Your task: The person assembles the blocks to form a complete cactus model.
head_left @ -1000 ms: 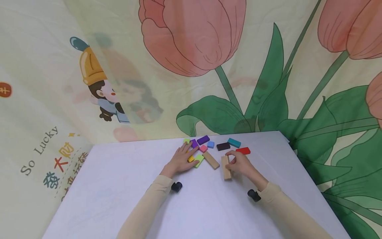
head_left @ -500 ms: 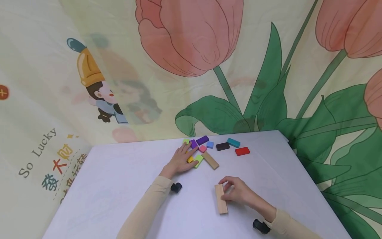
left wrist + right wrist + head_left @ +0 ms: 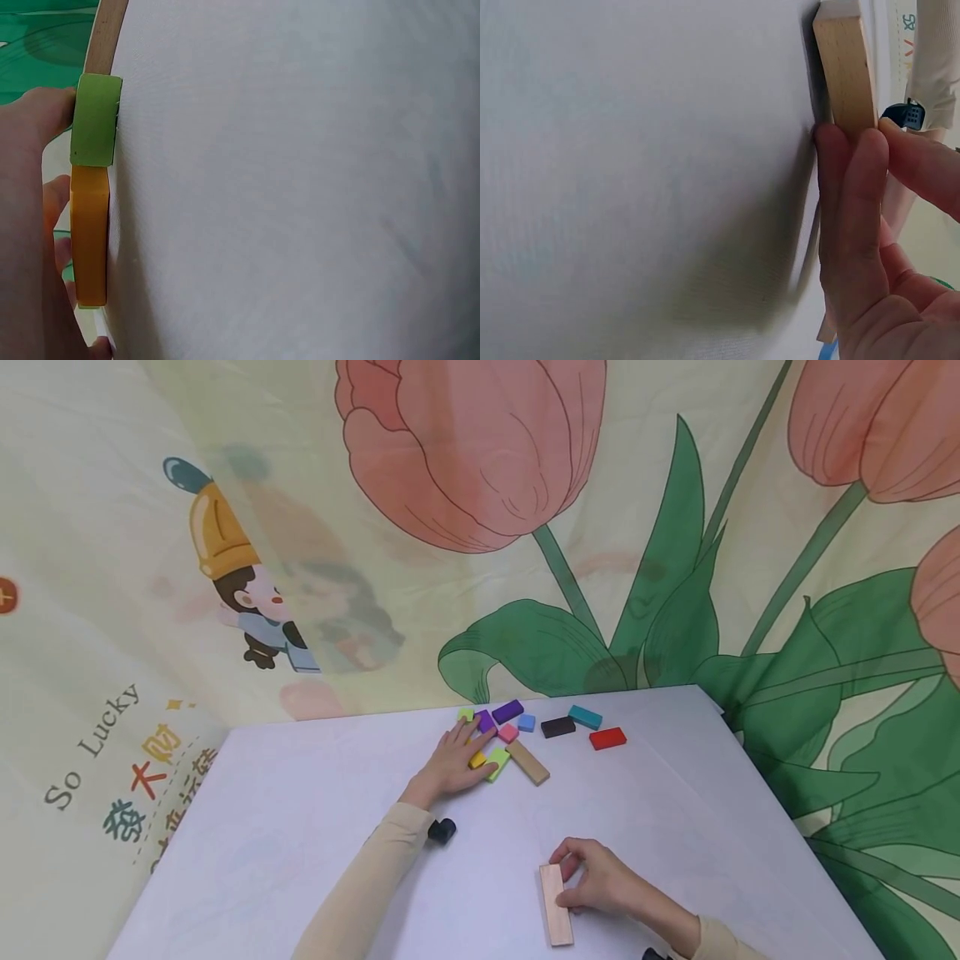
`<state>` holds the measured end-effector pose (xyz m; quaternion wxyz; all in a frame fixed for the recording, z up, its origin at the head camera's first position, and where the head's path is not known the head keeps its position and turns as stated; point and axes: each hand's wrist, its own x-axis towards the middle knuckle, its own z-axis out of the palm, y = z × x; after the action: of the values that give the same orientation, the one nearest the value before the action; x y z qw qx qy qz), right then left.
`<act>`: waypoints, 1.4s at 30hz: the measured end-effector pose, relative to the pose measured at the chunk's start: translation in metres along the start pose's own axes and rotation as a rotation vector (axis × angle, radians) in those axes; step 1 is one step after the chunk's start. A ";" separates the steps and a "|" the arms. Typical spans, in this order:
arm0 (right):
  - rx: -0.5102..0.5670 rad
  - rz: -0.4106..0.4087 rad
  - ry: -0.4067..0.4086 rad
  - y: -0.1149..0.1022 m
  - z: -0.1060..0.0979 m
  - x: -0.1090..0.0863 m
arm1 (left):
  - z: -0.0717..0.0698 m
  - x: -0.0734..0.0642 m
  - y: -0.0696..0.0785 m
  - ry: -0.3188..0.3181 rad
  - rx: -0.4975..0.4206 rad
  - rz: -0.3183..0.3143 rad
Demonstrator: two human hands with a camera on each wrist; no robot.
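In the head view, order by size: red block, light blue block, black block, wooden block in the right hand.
1. Held wooden block, nearest the camera
2. Red block and black block, too alike to rank
3. Light blue block

— Which colours mark the white tabletop (image 3: 285, 827)?
— Around a blue block (image 3: 527, 723): purple block (image 3: 507, 712) at ten o'clock, pink block (image 3: 507, 733) at eight, black block (image 3: 558, 727) at three, wood-grained block (image 3: 553, 917) at six.
— The backdrop (image 3: 397, 681)?
— Cream, patterned with pink tulips (image 3: 472, 460) at twelve and two, green leaves (image 3: 870, 631) at three.

Wooden block (image 3: 846, 71), smooth and matt.
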<state>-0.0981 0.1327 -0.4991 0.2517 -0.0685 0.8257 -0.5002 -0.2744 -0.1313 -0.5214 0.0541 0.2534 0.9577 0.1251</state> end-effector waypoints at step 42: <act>-0.365 -0.064 0.446 -0.025 -0.028 0.059 | 0.002 0.000 -0.001 0.003 -0.026 0.005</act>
<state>-0.1660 0.1207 -0.4878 0.0314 -0.0269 0.9344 -0.3538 -0.2747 -0.1318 -0.5233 0.0555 0.2551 0.9554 0.1380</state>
